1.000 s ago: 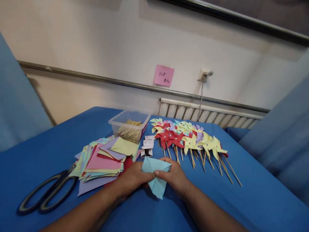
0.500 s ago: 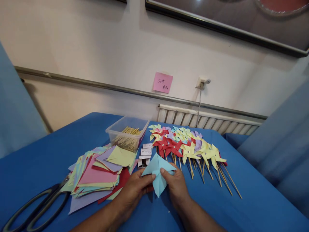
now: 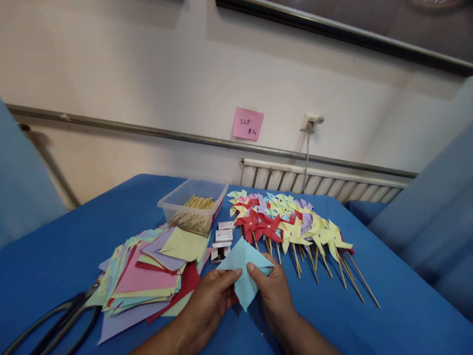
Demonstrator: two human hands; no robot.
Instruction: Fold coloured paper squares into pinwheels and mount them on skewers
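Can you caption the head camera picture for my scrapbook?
The left hand and right hand pinch a folded light blue paper near a colored paper stack and finished pinwheels.

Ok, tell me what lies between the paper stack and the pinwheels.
Some small white boxes, between the paper stack and the pinwheels, in the head view.

Not much of me in shot tbh, just my left hand [image 3: 212, 298], my right hand [image 3: 272, 295] and both forearms [image 3: 308, 339]. All bare, sturdy build, stubby-ish fingers, creased knuckles, thumbnails trimmed short as far as I can tell.
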